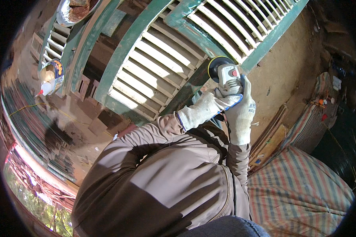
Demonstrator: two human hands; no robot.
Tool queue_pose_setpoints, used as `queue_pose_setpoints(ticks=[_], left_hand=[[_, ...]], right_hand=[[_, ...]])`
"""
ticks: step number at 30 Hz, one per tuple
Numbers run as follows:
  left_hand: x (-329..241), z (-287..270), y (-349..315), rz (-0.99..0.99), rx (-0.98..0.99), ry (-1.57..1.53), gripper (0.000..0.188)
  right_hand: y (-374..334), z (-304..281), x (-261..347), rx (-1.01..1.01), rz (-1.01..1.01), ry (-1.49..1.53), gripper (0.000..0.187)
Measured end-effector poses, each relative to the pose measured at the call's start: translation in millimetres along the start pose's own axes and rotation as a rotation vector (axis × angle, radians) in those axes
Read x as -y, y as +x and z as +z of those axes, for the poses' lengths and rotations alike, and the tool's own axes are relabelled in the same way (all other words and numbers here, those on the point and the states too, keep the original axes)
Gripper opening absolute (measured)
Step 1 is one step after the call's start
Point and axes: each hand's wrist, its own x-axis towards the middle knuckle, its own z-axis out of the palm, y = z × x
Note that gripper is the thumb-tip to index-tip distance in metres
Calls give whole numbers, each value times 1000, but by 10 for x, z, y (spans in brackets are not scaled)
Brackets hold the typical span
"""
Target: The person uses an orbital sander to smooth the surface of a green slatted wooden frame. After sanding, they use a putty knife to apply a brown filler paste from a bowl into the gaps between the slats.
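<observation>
A white angle grinder [228, 76] with a red button is held in both my gloved hands. My left hand [205, 107], in a white knit glove with blue on it, closes round the tool's body from the left. My right hand [241, 114], gloved alike, grips it from the right, with fingers partly hidden. The yellow-rimmed black disc [214, 68] is over the lower corner of a green-framed shutter panel [208, 39] with pale slats. Whether disc and wood touch, I cannot tell. Left of it lies another louvred shutter [120, 75].
On the far left stand a tub [57, 75] with a red-tipped bottle [46, 89] and a metal bowl [76, 14]. Long slats [31, 122] lie stacked at the left. Wooden boards [271, 138] and a striped sheet [300, 189] are at my right.
</observation>
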Motion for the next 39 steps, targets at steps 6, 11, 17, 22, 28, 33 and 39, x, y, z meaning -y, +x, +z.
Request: queue_pose_setpoints(ticks=[6, 11, 17, 22, 28, 33, 39], left_hand=[[10, -318, 48, -81, -90, -54, 50], [54, -299, 24, 226, -44, 809, 47], [96, 471, -265, 213, 128, 445, 45], [-13, 454, -227, 314, -10, 639, 47], [-279, -41, -27, -93, 199, 145, 48], [-58, -82, 59, 27, 58, 41, 49], [151, -90, 32, 6, -122, -95, 49]], right_hand=[[-190, -51, -166, -83, -24, 105, 85], [-200, -69, -83, -106, 2, 90, 80], [215, 98, 354, 15, -186, 19, 75], [326, 85, 417, 85, -90, -31, 78], [134, 24, 180, 11, -91, 8, 84], [37, 12, -32, -23, -45, 25, 85], [-100, -82, -149, -33, 18, 48, 83]])
